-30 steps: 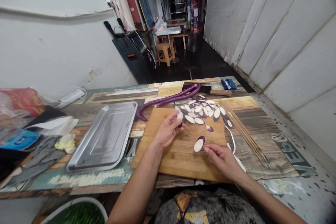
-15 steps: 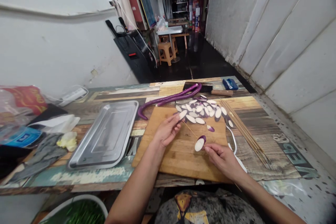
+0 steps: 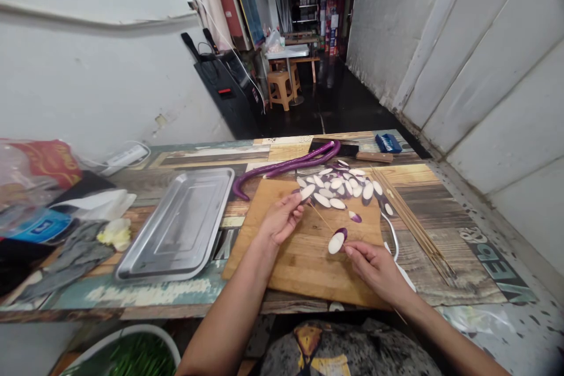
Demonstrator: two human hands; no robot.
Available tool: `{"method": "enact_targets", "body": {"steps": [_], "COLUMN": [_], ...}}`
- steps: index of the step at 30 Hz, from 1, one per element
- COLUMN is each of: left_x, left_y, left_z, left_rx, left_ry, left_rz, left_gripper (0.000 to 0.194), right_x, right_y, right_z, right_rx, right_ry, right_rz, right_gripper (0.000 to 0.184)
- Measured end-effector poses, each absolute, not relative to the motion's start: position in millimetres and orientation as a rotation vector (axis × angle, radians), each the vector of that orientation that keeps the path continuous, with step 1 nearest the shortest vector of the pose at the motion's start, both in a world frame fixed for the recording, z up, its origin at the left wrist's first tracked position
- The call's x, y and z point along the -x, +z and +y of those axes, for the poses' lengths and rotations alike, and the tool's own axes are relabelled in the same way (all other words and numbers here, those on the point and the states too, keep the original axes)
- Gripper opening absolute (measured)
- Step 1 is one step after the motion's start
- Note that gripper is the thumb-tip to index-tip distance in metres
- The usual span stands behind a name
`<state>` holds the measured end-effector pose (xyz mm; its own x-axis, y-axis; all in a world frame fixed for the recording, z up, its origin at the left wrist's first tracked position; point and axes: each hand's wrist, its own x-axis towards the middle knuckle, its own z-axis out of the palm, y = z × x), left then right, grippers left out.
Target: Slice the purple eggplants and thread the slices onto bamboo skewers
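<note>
Between the fingers of my left hand is a pale oval eggplant slice with purple skin. My right hand pinches a thin wooden skewer, whose far end points up toward the left hand. Threaded on it just ahead of my right fingers is another eggplant slice. Both hands are above a wooden cutting board. A pile of eggplant slices covers the board's far edge, and one small purple-edged end piece lies apart from it.
Left of the board stands a metal tray. Behind it lie long purple eggplants and a cleaver. A bundle of skewers and a blue box are at right. A bowl of greens sits below the table edge.
The view has shifted very slightly. Both hands keep almost the same pose, with the slice and skewer held as before.
</note>
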<state>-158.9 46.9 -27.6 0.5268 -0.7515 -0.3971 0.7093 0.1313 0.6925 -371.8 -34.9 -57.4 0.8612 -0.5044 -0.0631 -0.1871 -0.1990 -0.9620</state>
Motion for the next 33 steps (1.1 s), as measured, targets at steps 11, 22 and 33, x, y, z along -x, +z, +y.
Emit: {"method": "enact_targets", "body": {"steps": [11,22,33], "left_x": [158.9,159.9,162.8], "left_y": [-29.9,-31.5,-30.8], "left_z": [47.5,47.3,48.2], "left_rx": [-0.994,-1.025,-1.021], "left_ry": [-1.036,-1.031,-1.063], "left_rz": [-0.041,-0.047,-0.049], "left_gripper": [0.004,0.008,0.014], "right_x": [373.3,373.3,371.8], "right_y": [-61.6,-60.6,-63.3], "right_z": [-36.3,-36.0,-37.2], "right_rx": [1.786,1.805,1.794], "right_ry": [-0.306,-0.320,-0.315], "right_rz": [0.519,0.505,0.556], "right_gripper": [0.035,0.036,0.036]}}
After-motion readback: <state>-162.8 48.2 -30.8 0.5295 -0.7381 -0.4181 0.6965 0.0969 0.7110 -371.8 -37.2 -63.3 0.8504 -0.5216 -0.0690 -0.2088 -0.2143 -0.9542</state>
